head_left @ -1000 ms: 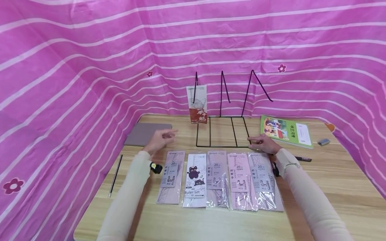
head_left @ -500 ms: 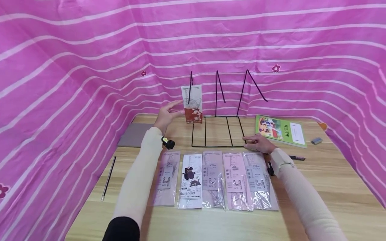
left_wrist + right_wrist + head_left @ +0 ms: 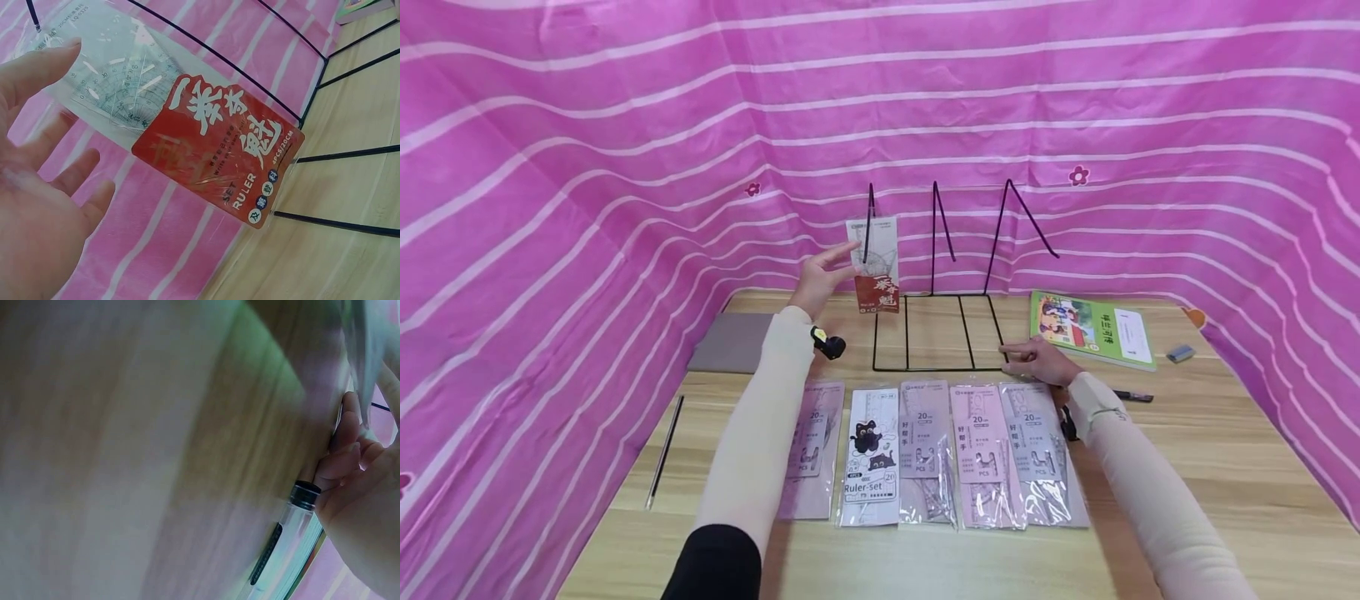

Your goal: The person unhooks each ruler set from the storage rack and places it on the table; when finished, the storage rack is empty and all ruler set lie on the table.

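A black wire rack (image 3: 933,250) with three sloping prongs stands at the back of the table. From its left prong hangs a clear-wrapped ruler set (image 3: 877,292) with a red and white card. My left hand (image 3: 820,282) is at this pack's left edge, fingers spread; in the left wrist view the thumb (image 3: 62,57) overlaps the clear upper part, and the other fingers lie lower, beside the edge. My right hand (image 3: 1043,361) holds the front right corner of the rack's base between thumb and fingers; in the right wrist view its fingers are bent down at the table.
Several wrapped ruler sets (image 3: 925,467) lie in a row before the rack. At right are a green book (image 3: 1090,329), a small grey-blue block (image 3: 1181,353) and a pen (image 3: 1133,396). A grey flat notebook (image 3: 726,343) and a pencil (image 3: 665,452) lie left. Pink striped cloth (image 3: 625,167) surrounds the table.
My left hand has moved up and forward from over the table's left side to the hanging ruler set. My right hand stays at the rack's corner. The head view has shifted slightly.
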`<control>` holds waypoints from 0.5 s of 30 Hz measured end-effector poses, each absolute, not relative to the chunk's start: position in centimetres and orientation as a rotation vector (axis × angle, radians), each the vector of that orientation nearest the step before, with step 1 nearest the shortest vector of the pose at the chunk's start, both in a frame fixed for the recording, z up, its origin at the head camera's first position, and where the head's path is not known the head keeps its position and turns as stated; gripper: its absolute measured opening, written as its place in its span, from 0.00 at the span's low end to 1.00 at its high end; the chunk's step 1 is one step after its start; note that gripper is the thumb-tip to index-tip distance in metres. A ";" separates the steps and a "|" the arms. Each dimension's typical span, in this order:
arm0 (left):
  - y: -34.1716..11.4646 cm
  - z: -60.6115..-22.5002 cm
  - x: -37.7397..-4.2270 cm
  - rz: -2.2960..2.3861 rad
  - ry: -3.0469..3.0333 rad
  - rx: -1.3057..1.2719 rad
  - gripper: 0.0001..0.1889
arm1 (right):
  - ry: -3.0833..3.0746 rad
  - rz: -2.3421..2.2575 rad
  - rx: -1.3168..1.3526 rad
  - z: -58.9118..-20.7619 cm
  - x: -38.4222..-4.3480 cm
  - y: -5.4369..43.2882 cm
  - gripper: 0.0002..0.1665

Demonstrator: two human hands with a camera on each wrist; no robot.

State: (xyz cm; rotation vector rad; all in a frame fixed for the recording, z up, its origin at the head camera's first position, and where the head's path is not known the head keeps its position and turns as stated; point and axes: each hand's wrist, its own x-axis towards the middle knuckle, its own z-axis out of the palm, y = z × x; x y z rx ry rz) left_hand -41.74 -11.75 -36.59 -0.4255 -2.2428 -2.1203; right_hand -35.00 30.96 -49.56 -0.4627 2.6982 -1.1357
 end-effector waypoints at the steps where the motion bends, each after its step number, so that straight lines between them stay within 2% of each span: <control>1: -11.7 -36.8 -42.0 -2.128 -2.233 -0.427 0.28 | 2.696 -1.143 -0.470 -49.6 -35.0 30.9 0.32; 15: -11.6 -37.2 -42.8 -2.113 -2.205 -0.399 0.26 | 2.717 -1.113 -0.434 -49.1 -34.6 30.6 0.33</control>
